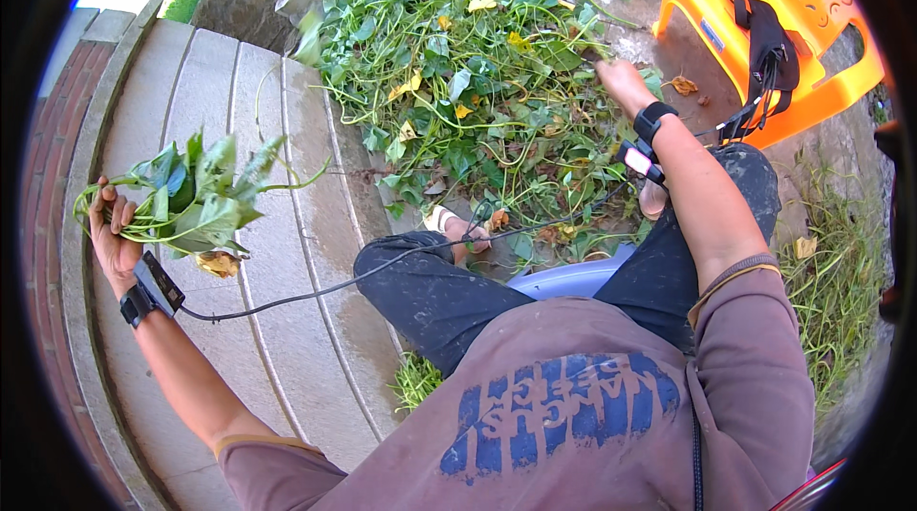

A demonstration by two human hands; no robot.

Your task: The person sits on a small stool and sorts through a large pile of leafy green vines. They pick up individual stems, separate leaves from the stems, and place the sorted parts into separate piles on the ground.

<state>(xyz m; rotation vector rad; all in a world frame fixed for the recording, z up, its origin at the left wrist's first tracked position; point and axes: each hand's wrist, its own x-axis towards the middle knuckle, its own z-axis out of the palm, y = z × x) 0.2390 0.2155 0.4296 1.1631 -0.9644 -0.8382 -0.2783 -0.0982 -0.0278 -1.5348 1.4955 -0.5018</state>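
Note:
My left hand is stretched far out to the left, above the concrete steps. Its fingers are curled around a bunch of green leafy vine cuttings, with looped stems at the palm and a yellowed leaf hanging below. In front of me a wide heap of cut leafy vines, green with some yellow and brown leaves, covers the ground. My right hand reaches to the heap's right edge. Its fingertips are partly hidden among stems and something dark, so I cannot tell whether it grips anything.
Grooved concrete steps and a brick-edged wall lie left. At upper right stands an orange plastic chair with a black pouch on it. A black cable runs between my wrist devices across my knees. Grass lies right.

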